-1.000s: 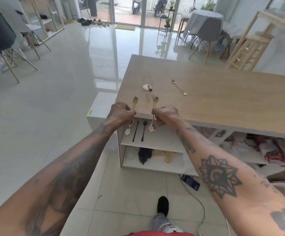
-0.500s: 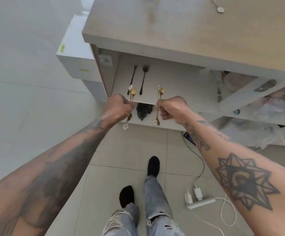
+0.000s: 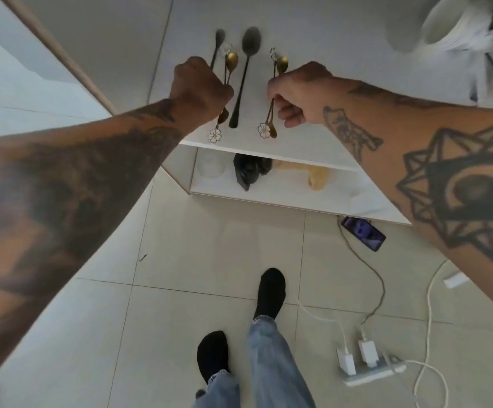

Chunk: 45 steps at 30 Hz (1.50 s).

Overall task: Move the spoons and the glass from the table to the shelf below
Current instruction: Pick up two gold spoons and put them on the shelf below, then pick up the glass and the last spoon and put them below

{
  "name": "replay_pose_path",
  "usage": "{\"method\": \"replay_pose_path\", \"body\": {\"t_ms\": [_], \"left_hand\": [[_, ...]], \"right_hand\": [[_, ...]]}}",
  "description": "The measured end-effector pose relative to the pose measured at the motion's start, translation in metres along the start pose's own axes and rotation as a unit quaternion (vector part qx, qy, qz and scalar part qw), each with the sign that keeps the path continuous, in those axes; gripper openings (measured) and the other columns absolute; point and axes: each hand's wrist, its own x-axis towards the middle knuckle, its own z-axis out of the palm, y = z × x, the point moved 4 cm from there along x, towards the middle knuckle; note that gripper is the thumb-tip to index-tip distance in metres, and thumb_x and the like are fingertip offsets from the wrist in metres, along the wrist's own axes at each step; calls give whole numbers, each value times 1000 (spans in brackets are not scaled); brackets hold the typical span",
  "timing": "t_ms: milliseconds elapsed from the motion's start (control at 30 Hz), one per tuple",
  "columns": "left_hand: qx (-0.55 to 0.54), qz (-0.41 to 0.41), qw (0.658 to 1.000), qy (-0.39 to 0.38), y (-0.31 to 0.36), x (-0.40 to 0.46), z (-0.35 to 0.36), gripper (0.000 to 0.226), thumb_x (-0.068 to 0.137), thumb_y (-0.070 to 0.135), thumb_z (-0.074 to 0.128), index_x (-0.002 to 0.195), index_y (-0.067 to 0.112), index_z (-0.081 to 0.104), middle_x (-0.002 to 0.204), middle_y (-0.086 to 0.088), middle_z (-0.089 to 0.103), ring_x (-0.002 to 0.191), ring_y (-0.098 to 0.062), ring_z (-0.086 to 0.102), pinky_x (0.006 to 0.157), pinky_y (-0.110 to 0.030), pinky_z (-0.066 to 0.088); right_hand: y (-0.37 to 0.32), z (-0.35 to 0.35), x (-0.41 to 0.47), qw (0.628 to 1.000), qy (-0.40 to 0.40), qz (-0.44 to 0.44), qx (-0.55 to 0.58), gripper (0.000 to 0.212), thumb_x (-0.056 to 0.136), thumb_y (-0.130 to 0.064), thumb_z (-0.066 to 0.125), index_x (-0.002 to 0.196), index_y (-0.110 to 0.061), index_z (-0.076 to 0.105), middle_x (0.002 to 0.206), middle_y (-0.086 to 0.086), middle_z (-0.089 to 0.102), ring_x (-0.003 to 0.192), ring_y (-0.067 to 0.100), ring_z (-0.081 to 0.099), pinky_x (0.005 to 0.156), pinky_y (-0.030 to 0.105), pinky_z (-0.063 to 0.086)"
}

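Observation:
My left hand [image 3: 202, 83] is closed around gold spoons [image 3: 231, 62] with white flower ends, held over the white shelf [image 3: 298, 134] under the table. My right hand [image 3: 298, 92] grips more gold flower-ended spoons [image 3: 282, 63] a little to the right. Each hand seems to hold two spoons, turned opposite ways. Two black spoons lie on the shelf: a large one [image 3: 243, 75] between my hands, a thinner one [image 3: 217, 45] partly hidden behind my left hand. The tabletop and the glass are out of view.
A lower shelf [image 3: 283, 198] holds a black bundle [image 3: 249, 170] and a yellowish object [image 3: 317, 176]. On the tiled floor lie a phone [image 3: 363, 232], a power strip with chargers [image 3: 366, 363] and cables. My feet in black socks [image 3: 270, 293] stand below.
My view has dropped from the tabletop to the shelf. Both hands, still gripping the gold spoons, have come down from above the table edge to over the shelf beside the black spoons.

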Motion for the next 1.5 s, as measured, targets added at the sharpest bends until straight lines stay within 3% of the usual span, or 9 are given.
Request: {"method": "replay_pose_path", "body": {"t_ms": [433,633,733,833,967,1067,1167,1300,1500], "left_hand": [[111,36,993,17,-9,-2,-23,43,93,37,57,107,-2,70,108,-14,72,102,-26,68,96,-33,50],[9,35,998,-52,-9,-87,-101,26,91,20,56,85,3,74,89,-16,73,91,-34,68,69,-27,41],[-35,53,997,-46,-5,-150,-146,20,86,21,60,74,15,75,76,-3,72,75,-21,67,69,-25,48],[-75,73,994,-39,7,-194,-195,13,85,26,67,76,27,77,66,17,65,60,10,59,59,-4,43],[-88,98,991,-3,40,-218,-272,23,82,32,72,60,35,65,53,23,63,62,19,60,55,-1,43],[-104,106,989,25,74,-216,-322,16,82,32,71,67,31,73,57,19,67,59,13,62,59,-5,45],[-118,109,987,20,113,-202,-348,15,83,25,69,71,19,75,60,12,64,58,8,58,56,-6,42],[-148,74,986,-22,159,-177,-346,24,82,23,65,59,18,67,57,9,65,49,-9,61,52,-19,47],[-296,-37,954,-19,210,-127,-295,29,84,37,72,92,9,70,71,-4,66,63,-24,68,53,-26,46]], "right_hand": [[5,-16,-7,996,56,23,62,22,89,-9,65,67,-9,66,54,4,60,44,13,54,42,16,44],[-1,-50,-113,997,71,2,9,19,86,-19,68,71,-8,68,71,8,73,58,19,68,62,31,59],[-3,-56,-190,996,49,15,-74,28,90,-29,60,69,-11,66,78,8,76,73,24,73,79,39,61],[-13,-67,-258,993,44,-12,-107,36,91,-37,58,76,-6,69,79,11,75,76,28,73,78,39,59],[-57,-109,-317,991,75,-72,-88,32,89,-40,61,76,-12,70,78,5,75,78,23,74,72,35,58],[-97,-156,-336,981,132,-102,-100,37,88,-36,61,56,-21,52,69,-1,62,72,17,61,64,27,42],[-127,-200,-334,977,168,-109,-76,34,86,-30,61,55,-23,50,72,3,60,86,24,71,68,29,47],[-162,-238,-310,968,201,-124,-88,14,86,-31,60,77,-25,69,93,10,76,98,28,71,70,27,45],[-203,-270,-237,963,215,-114,-116,23,87,-31,59,104,-22,72,112,9,72,109,29,67,81,28,51]]}}
